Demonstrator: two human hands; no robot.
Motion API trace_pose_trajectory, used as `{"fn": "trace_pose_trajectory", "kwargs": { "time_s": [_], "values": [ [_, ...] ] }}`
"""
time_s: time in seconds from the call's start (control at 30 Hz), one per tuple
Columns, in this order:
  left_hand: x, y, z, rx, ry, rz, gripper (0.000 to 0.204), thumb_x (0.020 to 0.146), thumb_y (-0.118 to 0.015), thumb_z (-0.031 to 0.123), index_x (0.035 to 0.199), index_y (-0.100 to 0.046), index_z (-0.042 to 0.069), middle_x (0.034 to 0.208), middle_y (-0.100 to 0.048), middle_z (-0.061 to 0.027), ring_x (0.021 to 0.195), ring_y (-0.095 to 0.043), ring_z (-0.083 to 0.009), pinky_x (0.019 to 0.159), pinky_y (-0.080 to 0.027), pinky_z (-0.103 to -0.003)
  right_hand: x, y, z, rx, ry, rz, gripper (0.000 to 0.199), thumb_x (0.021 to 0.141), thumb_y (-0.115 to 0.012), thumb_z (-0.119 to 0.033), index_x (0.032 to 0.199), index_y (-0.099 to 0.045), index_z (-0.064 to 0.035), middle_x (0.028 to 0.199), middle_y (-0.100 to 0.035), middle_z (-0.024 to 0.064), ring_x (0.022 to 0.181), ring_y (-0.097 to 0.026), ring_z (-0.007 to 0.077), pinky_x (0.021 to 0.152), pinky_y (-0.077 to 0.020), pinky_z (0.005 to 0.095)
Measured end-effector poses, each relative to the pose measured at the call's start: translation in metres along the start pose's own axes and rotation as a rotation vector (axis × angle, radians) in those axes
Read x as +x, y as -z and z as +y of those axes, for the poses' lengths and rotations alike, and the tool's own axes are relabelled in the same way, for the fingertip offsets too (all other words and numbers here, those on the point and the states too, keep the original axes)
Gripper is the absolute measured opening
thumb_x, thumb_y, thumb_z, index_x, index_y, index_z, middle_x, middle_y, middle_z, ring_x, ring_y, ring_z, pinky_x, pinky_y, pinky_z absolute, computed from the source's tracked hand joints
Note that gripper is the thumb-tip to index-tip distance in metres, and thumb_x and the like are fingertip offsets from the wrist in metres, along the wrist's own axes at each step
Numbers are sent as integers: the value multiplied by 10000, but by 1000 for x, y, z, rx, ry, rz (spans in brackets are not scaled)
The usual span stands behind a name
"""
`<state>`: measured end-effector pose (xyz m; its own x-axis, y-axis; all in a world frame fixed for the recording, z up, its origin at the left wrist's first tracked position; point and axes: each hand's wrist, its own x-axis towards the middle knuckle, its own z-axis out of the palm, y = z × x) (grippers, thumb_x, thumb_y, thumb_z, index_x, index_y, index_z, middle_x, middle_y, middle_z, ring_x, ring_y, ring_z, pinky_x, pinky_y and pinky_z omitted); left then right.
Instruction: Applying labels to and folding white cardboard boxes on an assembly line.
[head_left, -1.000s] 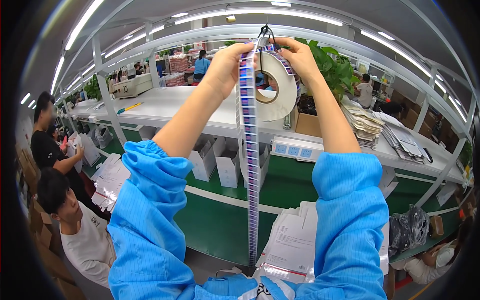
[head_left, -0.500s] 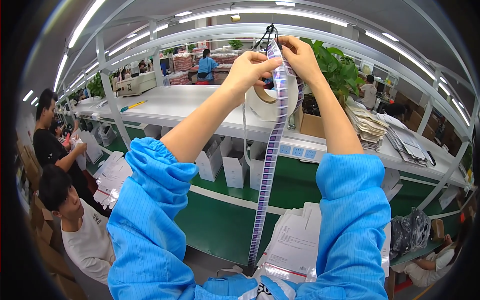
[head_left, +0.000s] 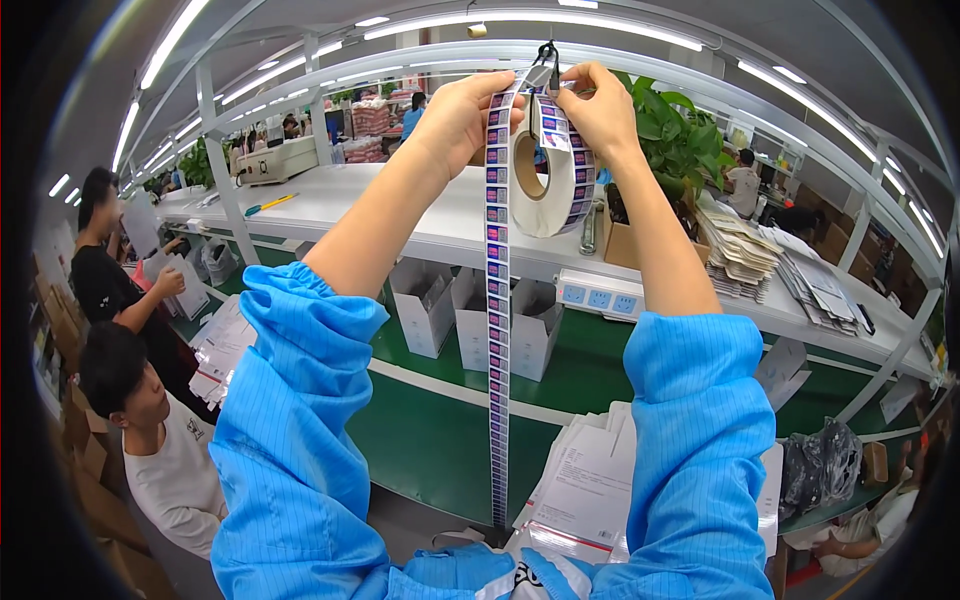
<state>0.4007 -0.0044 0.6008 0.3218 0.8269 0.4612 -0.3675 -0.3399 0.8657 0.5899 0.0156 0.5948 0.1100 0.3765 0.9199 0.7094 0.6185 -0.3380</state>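
Note:
A large roll of purple-and-white stickers with a brown cardboard core hangs in front of me by a black cord from the overhead rail. My left hand, left of the roll, pinches the top of a long sticker strip. From there the strip drops straight down towards my lap. My right hand is closed at the roll's upper right edge, thumb and fingers against the stickers beside the cord. Exactly what its fingertips pinch is partly hidden.
Behind the roll runs a white shelf with a power strip, a potted plant and stacked papers. White boxes stand below on the green bench. Flat printed cartons lie near me. Two people are at left.
My left hand has moved left, away from the roll, taking the strip with it; the strip now hangs straight beside the roll. The roll's face shows more. My right hand stays near the cord.

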Motion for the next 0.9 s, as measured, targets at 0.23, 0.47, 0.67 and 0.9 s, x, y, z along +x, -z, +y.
{"fn": "trace_pose_trajectory", "kwargs": {
  "time_s": [0.23, 0.47, 0.67, 0.9],
  "values": [
    [-1, -10, 4, 76, -57, -31, 218, 885, -650, 214, 1006, -606, 37, 797, -638, -17, 657, -603, -69, 647, -514, -213, -5, -5, -6, -172, -66, 72, 260, 783, -652, -301, 903, -666, -72, 908, -641, 108, 852, -627, 281, 767, -482, 393],
    [10, -4, 0, 74, -86, -34, 272, 886, -644, 202, 1069, -591, 7, 842, -648, -58, 675, -619, -95, 633, -516, -218, -2, -1, 7, 35, 14, 108, 214, 792, -664, -265, 854, -674, -61, 832, -644, 99, 819, -635, 253, 738, -487, 366],
    [11, -6, 2, 53, -93, -9, 297, 887, -639, 195, 1097, -580, -7, 870, -656, -79, 696, -630, -109, 628, -519, -222, -6, -11, 13, 568, -36, 159, 227, 796, -694, -240, 829, -667, -17, 785, -659, 71, 730, -614, 160, 705, -475, 290],
    [10, -6, 2, 65, -90, -39, 310, 889, -637, 192, 1106, -572, -18, 875, -658, -92, 695, -632, -119, 639, -524, -237, 8, 9, 19, 386, -120, -91, 213, 838, -677, -242, 840, -670, -28, 810, -652, 15, 755, -567, 82, 709, -431, 230]
  ]
}}
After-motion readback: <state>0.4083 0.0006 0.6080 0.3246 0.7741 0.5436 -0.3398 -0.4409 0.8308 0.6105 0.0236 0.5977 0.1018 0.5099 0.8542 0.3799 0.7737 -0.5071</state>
